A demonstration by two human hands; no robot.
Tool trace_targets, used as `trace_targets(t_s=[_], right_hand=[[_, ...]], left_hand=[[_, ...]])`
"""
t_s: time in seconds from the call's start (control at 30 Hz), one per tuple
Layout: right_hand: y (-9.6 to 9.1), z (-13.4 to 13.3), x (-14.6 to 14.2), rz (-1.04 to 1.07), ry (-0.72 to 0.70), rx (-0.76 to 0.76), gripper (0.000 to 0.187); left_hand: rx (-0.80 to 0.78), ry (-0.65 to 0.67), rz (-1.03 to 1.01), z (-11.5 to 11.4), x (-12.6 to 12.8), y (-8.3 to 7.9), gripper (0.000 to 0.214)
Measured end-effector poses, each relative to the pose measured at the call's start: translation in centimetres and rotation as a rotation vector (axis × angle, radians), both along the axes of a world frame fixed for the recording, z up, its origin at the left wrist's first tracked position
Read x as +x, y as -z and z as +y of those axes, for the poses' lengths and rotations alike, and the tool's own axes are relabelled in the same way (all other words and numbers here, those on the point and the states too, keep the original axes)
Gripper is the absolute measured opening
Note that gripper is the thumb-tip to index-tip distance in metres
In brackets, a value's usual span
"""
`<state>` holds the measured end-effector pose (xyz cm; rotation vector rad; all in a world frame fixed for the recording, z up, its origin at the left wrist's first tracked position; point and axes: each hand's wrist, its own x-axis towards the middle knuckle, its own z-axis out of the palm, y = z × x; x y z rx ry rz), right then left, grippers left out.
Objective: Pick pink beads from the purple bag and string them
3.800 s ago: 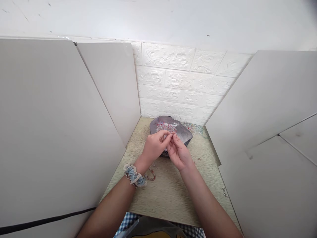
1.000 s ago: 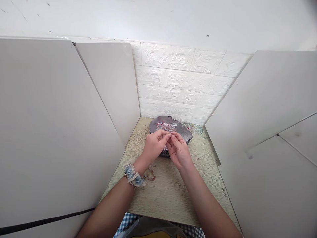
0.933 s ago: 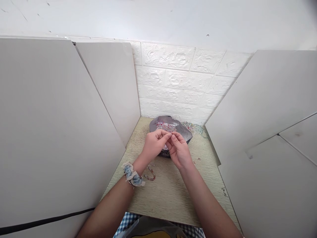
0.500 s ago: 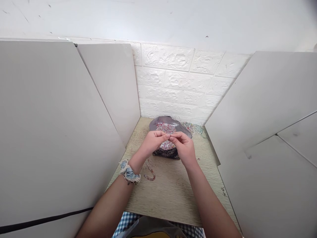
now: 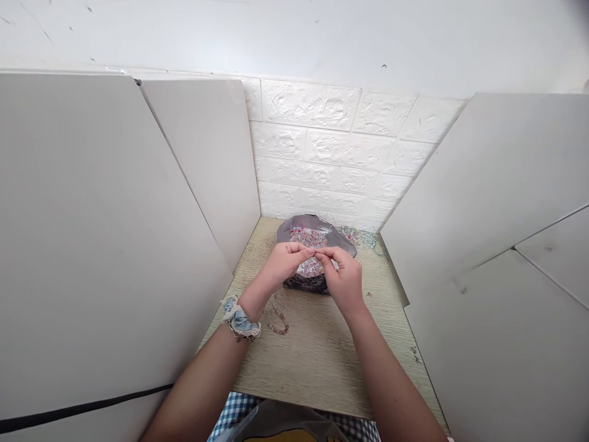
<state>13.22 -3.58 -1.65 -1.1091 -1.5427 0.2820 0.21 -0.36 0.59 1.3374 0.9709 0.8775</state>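
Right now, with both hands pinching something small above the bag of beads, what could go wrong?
1. The left hand and right hand meet at the fingertips over the open bag of beads. The pinched item is too small to see; it may slip into the bag or roll across the table.
2. The beaded strand lies beside the left wrist; the forearm might sweep it away.

- Whatever the left hand [image 5: 284,265] and right hand [image 5: 345,279] pinch where their fingertips meet is too small to make out.
- The hands cover the near part of the purple bag of beads [image 5: 317,236].
- The bead string [image 5: 278,319], at 5 o'clock from the scrunchie [image 5: 239,319], is partly behind the left wrist.
- The small metal bits [image 5: 415,352] at the table's 3 o'clock edge are too tiny to identify.
- The grey bag [image 5: 280,423] is cut off at 6 o'clock.
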Motion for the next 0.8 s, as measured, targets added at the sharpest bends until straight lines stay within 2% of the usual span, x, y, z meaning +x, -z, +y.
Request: trace_targets(t_s=[0.1, 0.4, 0.53, 0.63, 0.7, 0.8], right_hand=[[-0.02, -0.08, -0.12, -0.056, 0.031, 0.064, 0.010], [0.12, -0.01, -0.17, -0.103, 0.069, 0.089, 0.010], [-0.02, 0.14, -0.21, -0.070, -0.049, 0.060, 0.011], [-0.01, 0.13, -0.28, 0.003, -0.127, 0.010, 0.009], [0.06, 0.12, -0.33, 0.109, -0.181, -0.075, 0.010], [0.08, 0.26, -0.15, 0.457, -0.359, -0.262, 0.013]], left_hand=[[-0.017, 0.004, 0.003, -0.01, -0.04, 0.07, 0.035], [-0.016, 0.037, 0.007, -0.14, -0.07, -0.06, 0.035], [-0.016, 0.125, -0.055, -0.15, -0.10, 0.15, 0.037], [-0.010, 0.197, -0.069, -0.15, -0.27, 0.17, 0.041], [-0.016, 0.226, -0.043, -0.15, -0.49, 0.02, 0.040], [-0.050, 0.265, -0.035, -0.21, -0.86, -0.32, 0.035]])
